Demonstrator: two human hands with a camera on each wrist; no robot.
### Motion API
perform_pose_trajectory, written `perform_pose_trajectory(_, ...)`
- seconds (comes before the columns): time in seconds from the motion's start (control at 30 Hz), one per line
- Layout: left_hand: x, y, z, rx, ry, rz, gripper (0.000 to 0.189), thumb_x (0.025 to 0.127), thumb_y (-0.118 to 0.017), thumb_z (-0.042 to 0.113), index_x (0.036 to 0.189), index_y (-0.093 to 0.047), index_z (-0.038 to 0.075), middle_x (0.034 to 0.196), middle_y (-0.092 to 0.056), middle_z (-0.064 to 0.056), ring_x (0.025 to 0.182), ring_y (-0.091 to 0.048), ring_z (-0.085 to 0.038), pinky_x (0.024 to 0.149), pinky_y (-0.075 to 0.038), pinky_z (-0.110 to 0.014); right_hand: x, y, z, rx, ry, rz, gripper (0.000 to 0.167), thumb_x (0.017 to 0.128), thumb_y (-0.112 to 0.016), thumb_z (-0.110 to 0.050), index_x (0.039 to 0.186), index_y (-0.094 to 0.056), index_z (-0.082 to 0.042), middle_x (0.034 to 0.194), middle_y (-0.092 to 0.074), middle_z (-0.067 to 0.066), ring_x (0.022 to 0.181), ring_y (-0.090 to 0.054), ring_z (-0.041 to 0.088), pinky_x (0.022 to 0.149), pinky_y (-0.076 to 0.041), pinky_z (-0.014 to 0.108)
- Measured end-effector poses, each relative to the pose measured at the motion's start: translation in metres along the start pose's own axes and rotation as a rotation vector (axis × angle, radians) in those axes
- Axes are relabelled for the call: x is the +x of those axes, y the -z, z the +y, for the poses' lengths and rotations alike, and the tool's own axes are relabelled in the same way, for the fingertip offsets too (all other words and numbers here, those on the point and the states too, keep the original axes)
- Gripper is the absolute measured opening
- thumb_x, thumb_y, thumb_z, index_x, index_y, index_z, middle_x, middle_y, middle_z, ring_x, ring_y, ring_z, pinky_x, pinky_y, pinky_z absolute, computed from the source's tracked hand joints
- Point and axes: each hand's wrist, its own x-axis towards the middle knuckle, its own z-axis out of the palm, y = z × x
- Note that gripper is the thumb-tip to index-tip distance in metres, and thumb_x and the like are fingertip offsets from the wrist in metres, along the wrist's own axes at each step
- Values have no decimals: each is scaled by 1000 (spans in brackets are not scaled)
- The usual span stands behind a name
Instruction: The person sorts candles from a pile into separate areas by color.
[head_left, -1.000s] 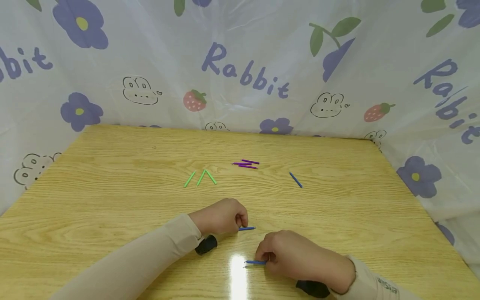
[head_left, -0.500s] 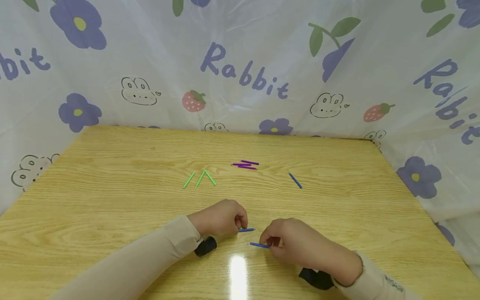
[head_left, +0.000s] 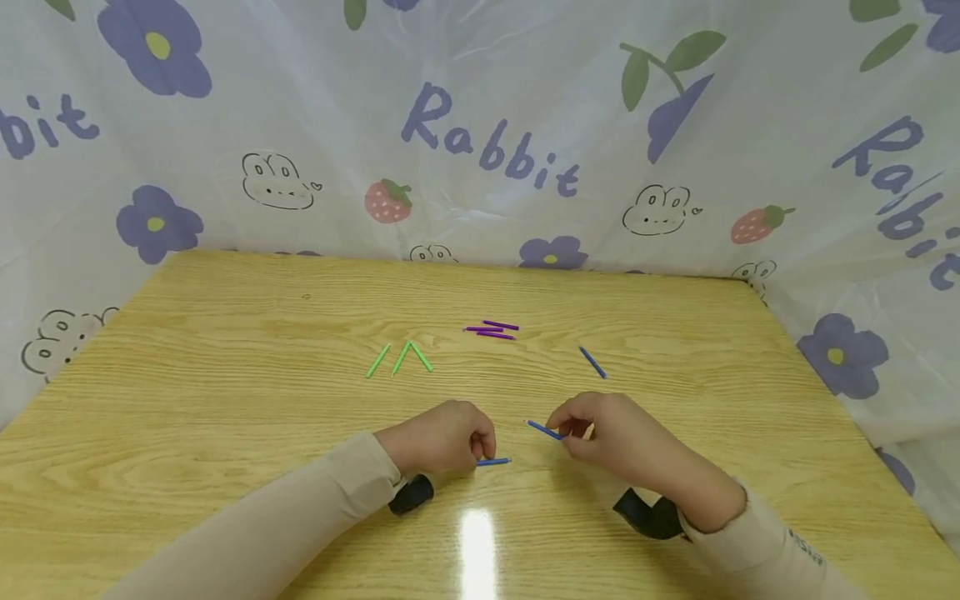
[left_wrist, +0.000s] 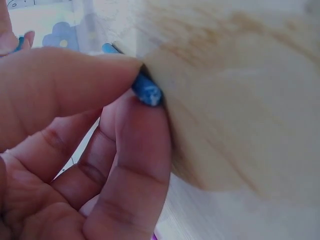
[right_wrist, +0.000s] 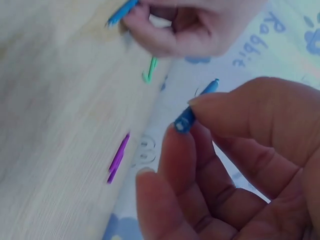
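My left hand (head_left: pixel 444 437) pinches a thin blue candle (head_left: pixel 495 461) between thumb and fingers, low at the tabletop; its end (left_wrist: pixel 148 92) shows between the fingertips in the left wrist view. Whether that candle touches the wood I cannot tell. To the right and a little farther off, my right hand (head_left: pixel 611 429) holds a second blue candle (head_left: pixel 543 430) above the table, pinched near one end. Its wick end points left, toward the back. In the right wrist view this candle (right_wrist: pixel 200 104) sits between thumb and index finger.
On the wooden table (head_left: pixel 247 375), green candles (head_left: pixel 401 358) lie at the centre left, purple candles (head_left: pixel 491 330) farther back, and another blue candle (head_left: pixel 592 362) beyond my right hand. A printed rabbit sheet (head_left: pixel 480 208) hangs behind the table.
My right hand has moved away from me and slightly right with its blue candle, which has turned from level to slanting. The left hand has stayed in place.
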Motion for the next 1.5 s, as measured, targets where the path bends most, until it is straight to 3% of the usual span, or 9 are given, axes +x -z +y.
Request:
perform_pose_trajectory(0.13, -1, 0, 0, 8, -23, 2, 27, 71, -52, -19, 80, -67, 2, 73, -57, 0, 71, -51, -18, 60, -40, -19, 6, 6, 9, -17, -47, 41, 15, 88, -62, -3, 99, -71, -8, 87, -67, -1, 82, -60, 10, 69, -49, 26)
perform_pose_trajectory(0.47, -1, 0, -1, 18, -40, 6, 27, 72, -55, -20, 79, -67, 3, 73, -58, 1, 68, -46, -8, 60, -41, -19, 18, 16, 31, 1, -184, 80, 17, 91, -61, -5, 106, -69, -4, 91, -66, 2, 87, -61, 18, 70, -49, 31)
perform_pose_trajectory(0.93, -1, -1, -1, -7, -8, 4, 28, 72, -53, -20, 80, -67, 3, 74, -58, 0, 71, -50, -18, 60, -40, -19, 25, 22, 48, 28, -244, 132, 22, 93, -60, -7, 113, -67, -1, 99, -66, 9, 94, -62, 25, 76, -52, 37)
perform_pose_trajectory(1.23, 0, -1, -1, 6, -26, 14, 28, 71, -53, -20, 79, -67, 3, 74, -59, 0, 69, -48, -12, 60, -41, -19, 32, 28, 61, 1, -295, 154, 25, 93, -59, -8, 116, -65, 2, 100, -65, 13, 96, -60, 29, 77, -50, 39)
perform_pose_trajectory(1.5, -1, 0, -1, 10, -21, 8, 27, 73, -54, -20, 80, -67, 3, 73, -58, 1, 69, -47, -11, 60, -40, -18, 37, 33, 71, 7, -355, 142, 29, 95, -56, -9, 120, -63, 2, 111, -63, 19, 99, -59, 32, 75, -50, 38)
